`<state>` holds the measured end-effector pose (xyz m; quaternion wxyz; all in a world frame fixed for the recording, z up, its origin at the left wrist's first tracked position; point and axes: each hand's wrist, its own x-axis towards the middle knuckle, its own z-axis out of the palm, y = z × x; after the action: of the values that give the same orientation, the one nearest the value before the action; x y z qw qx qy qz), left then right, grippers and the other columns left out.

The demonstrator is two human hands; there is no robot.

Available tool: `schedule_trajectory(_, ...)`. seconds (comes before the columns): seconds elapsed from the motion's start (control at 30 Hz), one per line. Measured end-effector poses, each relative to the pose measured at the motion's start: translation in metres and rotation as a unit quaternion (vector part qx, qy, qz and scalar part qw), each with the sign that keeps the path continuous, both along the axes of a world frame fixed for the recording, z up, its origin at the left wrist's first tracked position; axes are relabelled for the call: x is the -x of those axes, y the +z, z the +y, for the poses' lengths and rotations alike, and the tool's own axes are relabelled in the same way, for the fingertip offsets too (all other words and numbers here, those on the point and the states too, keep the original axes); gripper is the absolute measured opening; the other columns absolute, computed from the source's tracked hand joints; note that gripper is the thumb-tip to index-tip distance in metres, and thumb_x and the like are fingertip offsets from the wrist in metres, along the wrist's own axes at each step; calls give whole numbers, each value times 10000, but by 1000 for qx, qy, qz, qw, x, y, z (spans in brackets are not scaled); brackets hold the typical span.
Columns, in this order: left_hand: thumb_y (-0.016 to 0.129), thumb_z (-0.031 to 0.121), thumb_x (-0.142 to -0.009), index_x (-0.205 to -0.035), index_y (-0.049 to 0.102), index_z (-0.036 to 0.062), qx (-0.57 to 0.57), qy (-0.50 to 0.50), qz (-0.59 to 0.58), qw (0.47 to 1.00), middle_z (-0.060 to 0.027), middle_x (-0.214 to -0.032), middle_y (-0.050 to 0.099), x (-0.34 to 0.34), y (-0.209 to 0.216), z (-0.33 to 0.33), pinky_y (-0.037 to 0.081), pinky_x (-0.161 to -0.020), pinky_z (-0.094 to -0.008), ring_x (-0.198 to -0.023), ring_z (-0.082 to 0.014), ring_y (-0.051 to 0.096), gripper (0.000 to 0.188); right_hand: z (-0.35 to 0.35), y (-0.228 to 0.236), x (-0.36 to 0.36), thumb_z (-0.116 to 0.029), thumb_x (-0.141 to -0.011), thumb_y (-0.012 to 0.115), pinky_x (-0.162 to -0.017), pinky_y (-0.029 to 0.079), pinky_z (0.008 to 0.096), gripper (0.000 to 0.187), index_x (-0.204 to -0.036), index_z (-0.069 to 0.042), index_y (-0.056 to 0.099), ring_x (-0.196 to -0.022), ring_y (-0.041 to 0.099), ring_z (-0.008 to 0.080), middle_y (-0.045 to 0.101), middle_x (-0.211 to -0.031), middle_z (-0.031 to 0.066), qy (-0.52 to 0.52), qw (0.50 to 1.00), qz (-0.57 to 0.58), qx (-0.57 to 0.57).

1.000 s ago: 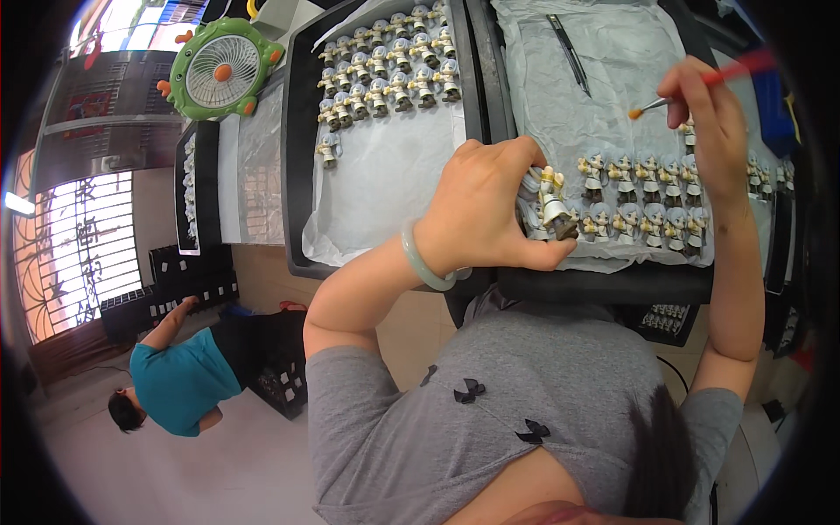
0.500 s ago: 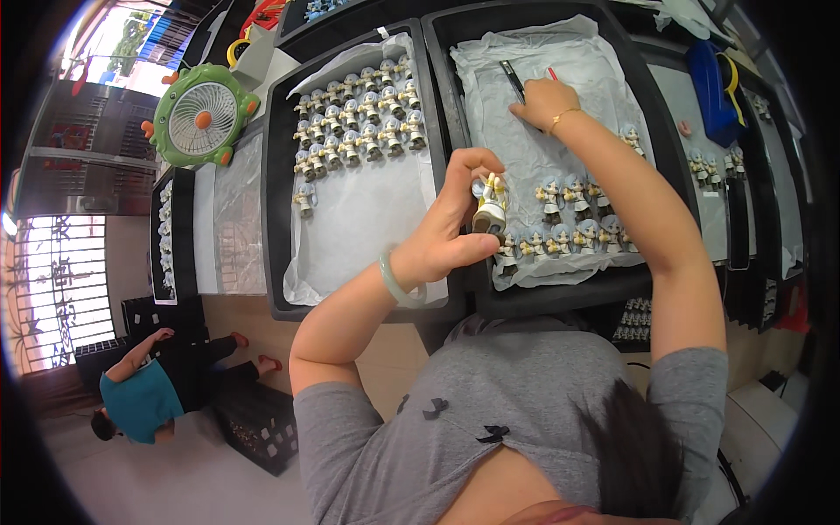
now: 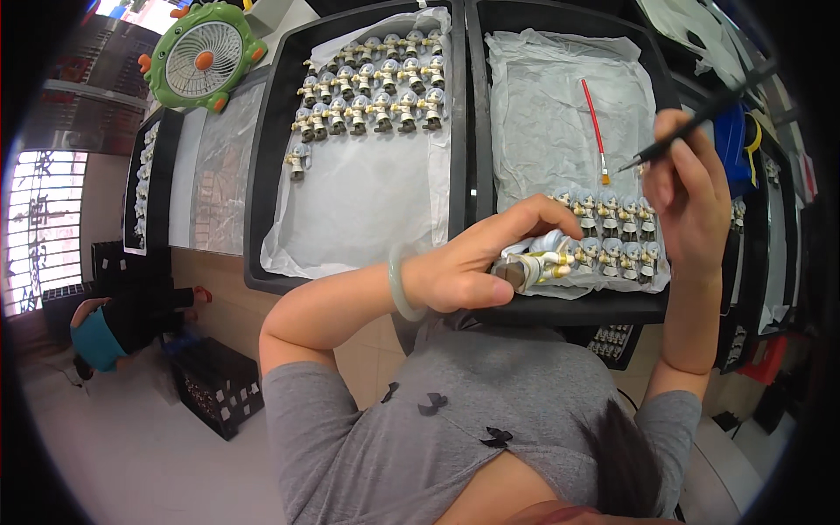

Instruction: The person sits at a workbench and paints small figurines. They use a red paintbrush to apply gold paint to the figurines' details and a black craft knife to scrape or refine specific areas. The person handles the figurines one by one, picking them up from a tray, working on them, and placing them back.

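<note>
Over the near edge of the right-hand tray, my left hand [image 3: 472, 262] is closed around a small figurine [image 3: 551, 264], white and yellow with pale blue hair. It lies tilted sideways, its dark base toward my thumb. To its right, my right hand [image 3: 691, 188] grips a slim black pen-like tool [image 3: 722, 105] with a fine point aimed down to the left. What kind of tool it is I cannot tell. Several similar figurines [image 3: 608, 249] stand in rows in the tray just behind my left hand. A red-handled paintbrush [image 3: 593, 122] lies on the tray's crumpled white paper [image 3: 538, 114].
The left black tray [image 3: 267, 210] holds several rows of figurines at its far end and one alone at the left. A green fan [image 3: 203, 59] stands beyond it. A blue tape dispenser [image 3: 733, 149] sits at the right. Another person [image 3: 101, 337] is at the far left.
My right hand has lifted the black tool off the paper and come back toward me on the right. My left hand has turned the figurine onto its side. The view has shifted.
</note>
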<state>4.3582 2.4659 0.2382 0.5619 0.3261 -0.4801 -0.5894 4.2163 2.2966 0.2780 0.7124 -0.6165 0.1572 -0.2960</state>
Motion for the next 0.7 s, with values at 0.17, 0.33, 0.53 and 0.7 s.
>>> schedule_trajectory(0.17, 525, 562, -656, -1176, 306, -68, 40, 25, -76, 996, -136, -1109, 376, -3, -9, 1, 291, -889, -311, -1037, -218, 397, 845, 25, 0, 9, -243, -827, 571, -487, 425, 179, 304, -928, 11, 438, -558, 554, 109, 551, -631, 67, 88, 991, -88, 51)
schedule_trajectory(0.33, 536, 521, -628, -1133, 350, -102, 118, 87, -190, 971, -162, -1084, 393, -7, -12, 2, 339, -832, -313, -975, -233, 432, 823, 33, 3, 17, -260, -733, 670, -615, 503, 250, 304, -788, 17, 556, -705, 632, 191, 634, -768, 155, 119, 991, -19, 61)
schedule_trajectory(0.53, 546, 457, -566, -1077, 398, -89, 132, 123, -256, 950, -167, -999, 450, -7, -11, 0, 380, -732, -316, -850, -263, 485, 762, 36, -3, 18, -292, -667, 723, -592, 498, 240, 304, -751, -58, 548, -681, 643, 187, 650, -804, 133, 112, 973, 48, 198)
schedule_trajectory(0.7, 557, 411, -492, -1016, 432, -20, 152, 184, -290, 927, -125, -916, 483, -3, -13, 0, 330, -681, -318, -758, -264, 481, 690, 41, -12, 18, -306, -672, 717, -561, 498, 242, 322, -746, -63, 519, -659, 643, 188, 648, -818, 143, 117, 977, 43, 172)
